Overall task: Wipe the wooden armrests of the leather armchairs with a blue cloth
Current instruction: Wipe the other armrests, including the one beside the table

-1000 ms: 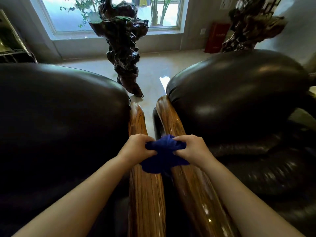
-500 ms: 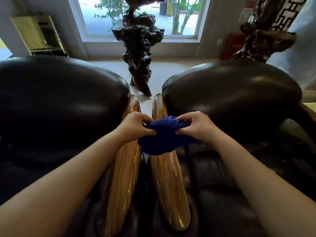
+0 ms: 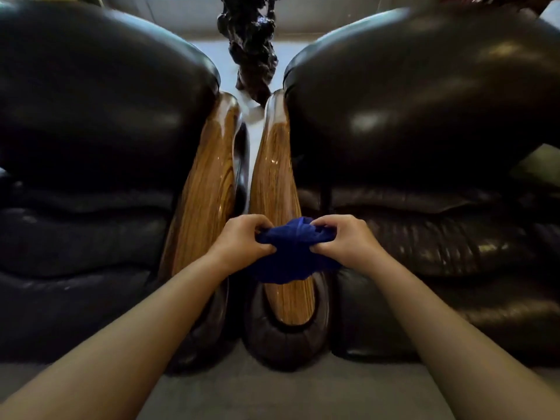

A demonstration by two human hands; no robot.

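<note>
Two dark leather armchairs stand side by side, the left armchair [image 3: 91, 131] and the right armchair [image 3: 424, 116]. Their glossy wooden armrests run next to each other: the left armrest [image 3: 206, 183] and the right armrest [image 3: 272, 177]. A bunched blue cloth [image 3: 291, 253] hangs over the near part of the right armrest. My left hand [image 3: 242, 241] pinches its left side and my right hand [image 3: 345, 241] pinches its right side. The cloth hides part of the right armrest beneath it.
A dark gnarled wood sculpture [image 3: 251, 47] stands on the pale floor behind the narrow gap between the chairs. Grey floor [image 3: 272, 395] lies in front of the chairs, under my forearms. The rounded leather arm fronts [image 3: 285, 344] bulge toward me.
My view has tilted down and pulled back, so the armrests' front ends now show. Both hands with the cloth have come toward the near end of the right armrest.
</note>
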